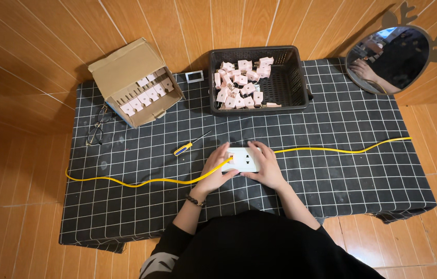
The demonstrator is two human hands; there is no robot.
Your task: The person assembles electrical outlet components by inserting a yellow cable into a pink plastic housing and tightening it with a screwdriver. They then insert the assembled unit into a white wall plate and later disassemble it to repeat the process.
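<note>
White plastic socket plate (pixel 243 159) sits mid-counter, left hand (pixel 217 170) and right hand (pixel 265 166) both clamped on its ends. Looks light, stiff and kinda slick, so edges are the spot. Rectangular, dark slots, yellow cable (pixel 327 151) touching it. Beyond: screwdriver (pixel 189 145), black basket (pixel 290 82).

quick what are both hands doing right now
Left hand: closed on the white socket plate.
Right hand: closed on the same socket plate.
</note>
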